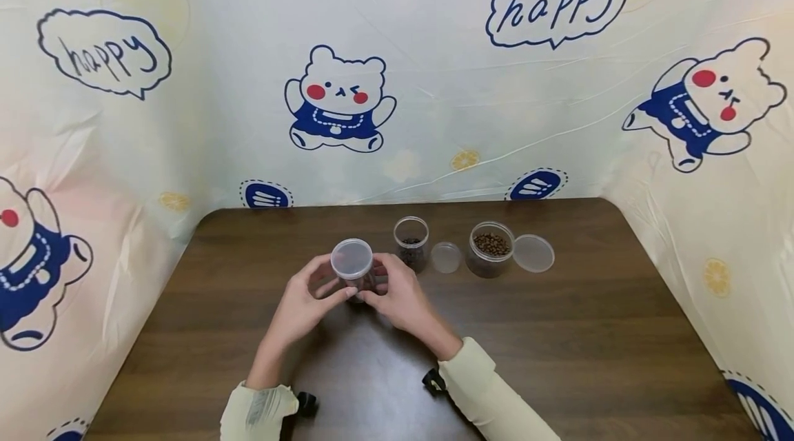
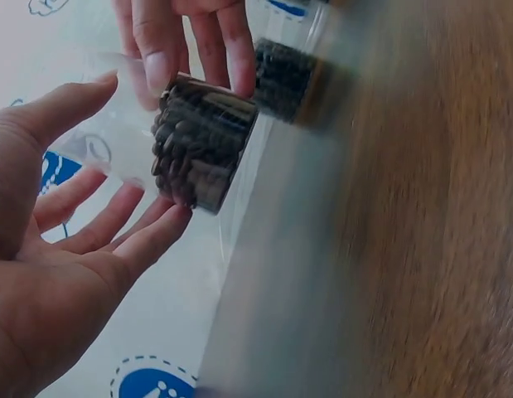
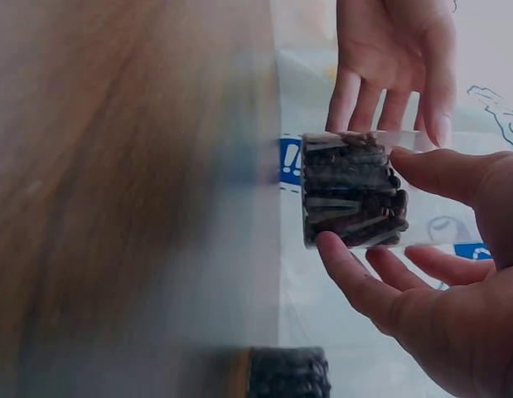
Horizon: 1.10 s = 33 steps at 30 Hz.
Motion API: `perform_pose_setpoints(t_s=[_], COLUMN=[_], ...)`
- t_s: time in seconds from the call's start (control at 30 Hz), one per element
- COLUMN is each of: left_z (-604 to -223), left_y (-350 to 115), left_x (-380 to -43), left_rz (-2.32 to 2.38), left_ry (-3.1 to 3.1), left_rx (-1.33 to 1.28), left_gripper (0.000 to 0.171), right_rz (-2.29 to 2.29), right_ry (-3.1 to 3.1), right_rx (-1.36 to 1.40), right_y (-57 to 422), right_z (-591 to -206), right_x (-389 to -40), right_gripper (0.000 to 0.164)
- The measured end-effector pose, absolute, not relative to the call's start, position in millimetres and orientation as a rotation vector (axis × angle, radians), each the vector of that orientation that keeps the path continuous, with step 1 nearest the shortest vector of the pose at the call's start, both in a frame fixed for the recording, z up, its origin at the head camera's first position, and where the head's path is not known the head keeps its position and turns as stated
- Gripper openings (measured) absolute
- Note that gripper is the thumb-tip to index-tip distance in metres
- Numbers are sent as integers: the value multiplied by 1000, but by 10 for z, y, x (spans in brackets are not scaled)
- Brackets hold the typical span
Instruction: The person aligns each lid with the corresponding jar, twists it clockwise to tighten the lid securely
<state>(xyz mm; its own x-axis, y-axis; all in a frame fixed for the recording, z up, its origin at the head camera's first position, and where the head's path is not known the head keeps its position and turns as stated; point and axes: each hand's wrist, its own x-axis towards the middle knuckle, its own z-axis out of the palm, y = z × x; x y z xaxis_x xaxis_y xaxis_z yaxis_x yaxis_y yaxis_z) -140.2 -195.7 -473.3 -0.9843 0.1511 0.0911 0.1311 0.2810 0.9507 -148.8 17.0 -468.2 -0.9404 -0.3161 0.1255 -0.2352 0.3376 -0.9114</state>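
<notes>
We curl the fingers of our left hand [image 1: 304,300] and right hand [image 1: 403,293] round a clear, lidded plastic jar of dark beans [image 2: 200,149], towards the far edge of the desk [image 1: 595,358], left of centre, seemingly to steady it. Just past the right hand, likely in its way, stands a slim uncovered clear jar [image 1: 420,256]; rightward, a wide uncovered clear jar of brown beans [image 1: 486,267] sits between a small translucent lid [image 1: 446,258] and a larger translucent lid [image 1: 534,253].
</notes>
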Motion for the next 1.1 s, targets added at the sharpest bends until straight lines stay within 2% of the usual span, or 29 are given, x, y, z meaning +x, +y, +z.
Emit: perform_pose_setpoints(t_s=[0.6, 1.1], left_z=[-4941, -5003], left_y=[-2127, -2190], left_x=[-1750, -1854], left_rz=[1994, 2101], left_ry=[2520, 2470], left_rx=[-75, -219], left_gripper=[66, 69], right_rz=[-1567, -1632], right_ry=[2640, 2602], right_rx=[-387, -363], right_y=[-355, -544], right_z=[-4840, -4924], right_x=[-1958, -2118], right_gripper=[54, 51])
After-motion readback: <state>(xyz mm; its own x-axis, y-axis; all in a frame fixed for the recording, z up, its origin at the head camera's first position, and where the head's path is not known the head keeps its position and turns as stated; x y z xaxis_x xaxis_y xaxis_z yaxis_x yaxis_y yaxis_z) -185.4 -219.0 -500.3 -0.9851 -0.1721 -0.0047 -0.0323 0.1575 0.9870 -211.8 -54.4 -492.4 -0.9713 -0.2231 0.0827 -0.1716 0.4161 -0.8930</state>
